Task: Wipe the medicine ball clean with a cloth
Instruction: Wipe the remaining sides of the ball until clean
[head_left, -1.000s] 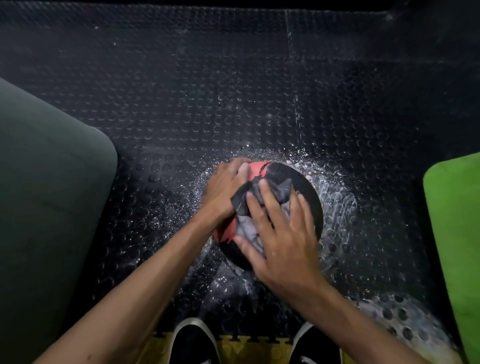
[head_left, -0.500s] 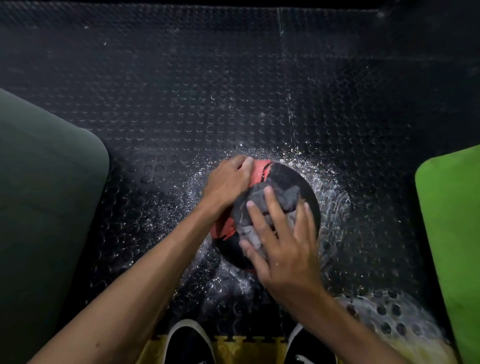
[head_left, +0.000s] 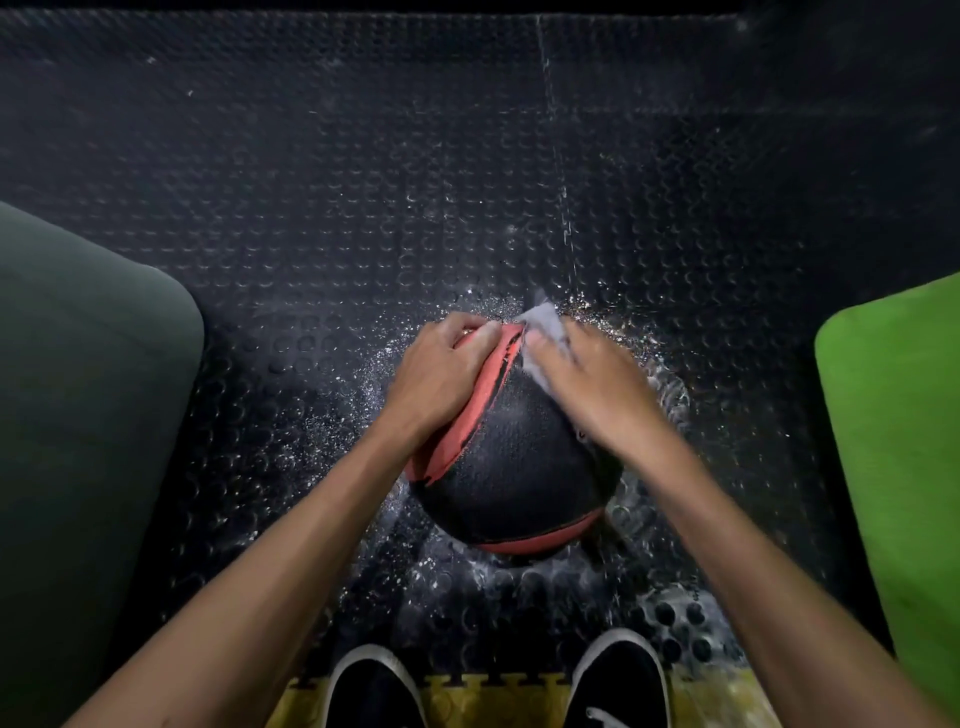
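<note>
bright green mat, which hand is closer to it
Right. The right hand presses the cloth on the medicine ball, on its side facing the bright green mat; the left hand holds the opposite side, farther off.
</note>
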